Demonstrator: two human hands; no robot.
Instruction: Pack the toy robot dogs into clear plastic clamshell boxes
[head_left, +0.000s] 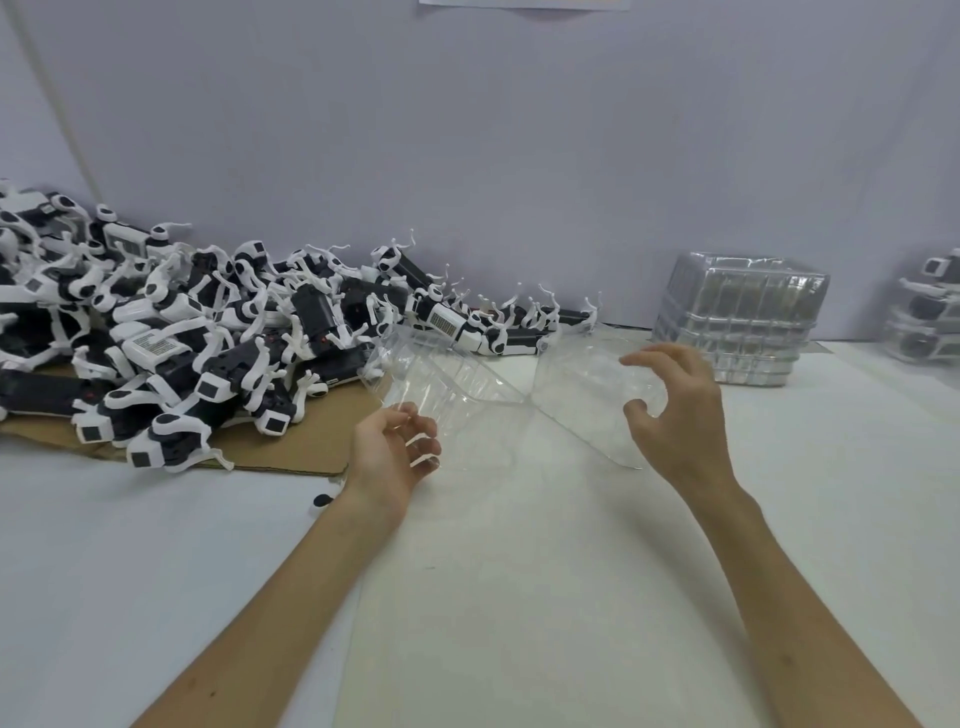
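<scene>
A clear plastic clamshell box is spread open in a V above the white table, its hinge near the middle. My left hand grips the left half from below, fingers curled round its lower edge. On the right half, my right hand holds the wall with thumb and curled fingers. The box is empty. A large heap of black-and-white toy robot dogs lies at the left, just beyond my left hand.
The dogs lie on a brown cardboard sheet. A stack of empty clear clamshell boxes stands at the back right. Packed boxes sit at the far right edge. A grey wall closes the back.
</scene>
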